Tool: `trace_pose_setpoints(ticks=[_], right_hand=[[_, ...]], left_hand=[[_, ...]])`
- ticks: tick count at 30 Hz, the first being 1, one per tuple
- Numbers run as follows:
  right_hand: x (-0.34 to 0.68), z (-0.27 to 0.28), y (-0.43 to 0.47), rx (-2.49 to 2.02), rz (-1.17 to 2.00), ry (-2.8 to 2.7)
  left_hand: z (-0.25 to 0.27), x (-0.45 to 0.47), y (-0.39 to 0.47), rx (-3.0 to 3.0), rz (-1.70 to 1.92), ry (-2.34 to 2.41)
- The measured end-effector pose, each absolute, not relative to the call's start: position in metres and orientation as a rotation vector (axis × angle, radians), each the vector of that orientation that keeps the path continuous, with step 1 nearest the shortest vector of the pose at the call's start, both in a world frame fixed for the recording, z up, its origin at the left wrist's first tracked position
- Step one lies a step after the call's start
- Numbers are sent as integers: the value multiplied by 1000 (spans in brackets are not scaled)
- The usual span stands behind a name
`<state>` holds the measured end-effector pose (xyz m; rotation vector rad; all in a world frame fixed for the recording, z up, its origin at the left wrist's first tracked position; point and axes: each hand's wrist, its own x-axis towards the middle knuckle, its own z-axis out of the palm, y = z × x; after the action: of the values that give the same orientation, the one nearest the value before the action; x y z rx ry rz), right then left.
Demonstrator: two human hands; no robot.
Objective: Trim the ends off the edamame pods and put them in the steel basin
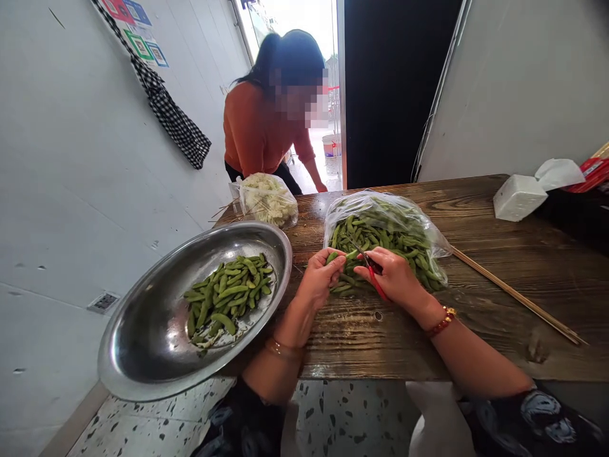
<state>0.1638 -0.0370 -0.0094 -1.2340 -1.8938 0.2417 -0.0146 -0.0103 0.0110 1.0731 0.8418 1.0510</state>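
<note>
Pinched between the fingers of my left hand [320,277] is a green edamame pod [332,257]. My right hand [396,279] grips red-handled scissors [378,284], whose blades point up and left, close to the pod. Just behind both hands lies a clear plastic bag [366,202] full of edamame pods, some spilling from its near side onto the wood. To the left of my left hand, a large steel basin [157,324] holds a heap of pods [233,292] on its right side.
The dark wooden table [342,349] bears a bag of pale cauliflower-like pieces [269,200] at far left. Thin wooden sticks [514,292] lie right of the pods. A tissue pack [518,198] stands at back right. A person in orange [247,127] leans beyond the table.
</note>
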Motion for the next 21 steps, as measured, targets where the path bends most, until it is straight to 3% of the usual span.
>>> trace_pose_setpoints(ticks=[14, 21], right_hand=[[174, -2, -33, -1322, 178, -1767], [173, -4, -32, -1296, 187, -1796]], left_hand=[[11, -20, 0, 849, 1210, 772], [12, -17, -3, 1226, 1110, 885]])
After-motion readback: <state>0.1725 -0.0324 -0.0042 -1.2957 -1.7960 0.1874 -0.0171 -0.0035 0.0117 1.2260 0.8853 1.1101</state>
